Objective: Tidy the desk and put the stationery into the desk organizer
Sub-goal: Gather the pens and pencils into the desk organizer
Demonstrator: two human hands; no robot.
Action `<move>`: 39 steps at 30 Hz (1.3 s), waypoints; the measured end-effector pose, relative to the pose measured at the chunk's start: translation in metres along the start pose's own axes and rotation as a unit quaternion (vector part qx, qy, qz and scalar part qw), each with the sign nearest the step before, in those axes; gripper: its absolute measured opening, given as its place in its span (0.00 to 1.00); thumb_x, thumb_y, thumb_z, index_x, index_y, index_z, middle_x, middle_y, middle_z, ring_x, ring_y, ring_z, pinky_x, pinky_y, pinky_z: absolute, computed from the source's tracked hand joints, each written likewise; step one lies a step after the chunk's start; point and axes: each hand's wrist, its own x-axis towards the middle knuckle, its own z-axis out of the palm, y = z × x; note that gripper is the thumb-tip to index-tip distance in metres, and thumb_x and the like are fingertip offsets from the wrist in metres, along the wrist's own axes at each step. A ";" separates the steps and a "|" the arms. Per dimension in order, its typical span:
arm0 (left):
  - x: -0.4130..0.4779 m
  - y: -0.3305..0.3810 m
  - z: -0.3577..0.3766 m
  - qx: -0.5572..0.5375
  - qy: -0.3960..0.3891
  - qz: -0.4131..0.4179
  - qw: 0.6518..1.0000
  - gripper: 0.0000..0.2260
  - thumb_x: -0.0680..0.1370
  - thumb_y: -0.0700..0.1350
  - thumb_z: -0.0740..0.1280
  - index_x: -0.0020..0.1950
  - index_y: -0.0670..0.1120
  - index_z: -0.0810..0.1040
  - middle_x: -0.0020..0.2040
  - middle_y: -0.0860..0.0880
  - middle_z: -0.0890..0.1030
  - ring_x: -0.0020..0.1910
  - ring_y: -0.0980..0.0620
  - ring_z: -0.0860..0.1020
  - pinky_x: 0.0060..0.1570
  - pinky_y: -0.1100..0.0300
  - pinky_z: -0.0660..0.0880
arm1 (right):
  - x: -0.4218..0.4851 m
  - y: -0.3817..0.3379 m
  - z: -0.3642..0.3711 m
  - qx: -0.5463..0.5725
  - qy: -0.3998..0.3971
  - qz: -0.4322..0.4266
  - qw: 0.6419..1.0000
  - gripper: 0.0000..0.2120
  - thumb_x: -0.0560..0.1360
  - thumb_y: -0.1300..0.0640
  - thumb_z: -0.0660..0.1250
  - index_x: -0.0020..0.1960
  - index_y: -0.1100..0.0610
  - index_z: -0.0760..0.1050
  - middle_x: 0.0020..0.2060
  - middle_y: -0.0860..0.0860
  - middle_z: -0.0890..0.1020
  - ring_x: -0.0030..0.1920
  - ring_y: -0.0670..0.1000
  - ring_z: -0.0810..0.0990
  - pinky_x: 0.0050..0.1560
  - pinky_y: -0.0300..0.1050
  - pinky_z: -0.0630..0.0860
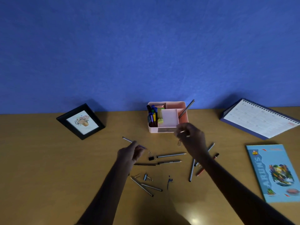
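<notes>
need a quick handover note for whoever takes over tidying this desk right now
Left hand: holding a pencil above the desk.
Right hand: near the organizer front, pinching something small with a paper clip dangling below it.
Done: markers and sticky notes in the organizer, one pencil leaning in its right compartment.
Left: loose pencils and binder clips lie scattered near the desk's front.
</notes>
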 end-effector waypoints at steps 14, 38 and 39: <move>-0.086 -0.017 0.067 -0.146 -0.183 -0.100 0.967 0.06 0.77 0.40 0.74 0.53 0.42 0.82 0.48 0.45 0.87 0.44 0.51 0.87 0.46 0.57 0.78 | -0.042 -0.032 0.003 0.162 -0.021 -0.039 0.986 0.09 0.75 0.63 0.79 0.55 0.56 0.86 0.46 0.47 0.89 0.48 0.52 0.89 0.49 0.48 0.86; 0.001 -0.046 -0.051 0.409 0.182 0.358 0.819 0.10 0.78 0.43 0.73 0.59 0.48 0.87 0.53 0.51 0.87 0.47 0.54 0.83 0.44 0.57 0.78 | 0.062 -0.001 -0.065 -0.035 0.185 -0.032 0.982 0.05 0.81 0.60 0.71 0.50 0.56 0.86 0.40 0.48 0.87 0.40 0.49 0.86 0.44 0.52 0.85; 0.007 -0.047 -0.057 0.430 0.186 0.361 0.807 0.10 0.78 0.43 0.73 0.59 0.48 0.87 0.54 0.50 0.87 0.49 0.53 0.83 0.45 0.55 0.79 | 0.068 0.002 -0.061 -0.048 0.184 -0.033 0.981 0.05 0.81 0.60 0.71 0.49 0.56 0.86 0.40 0.48 0.86 0.39 0.48 0.85 0.43 0.51 0.84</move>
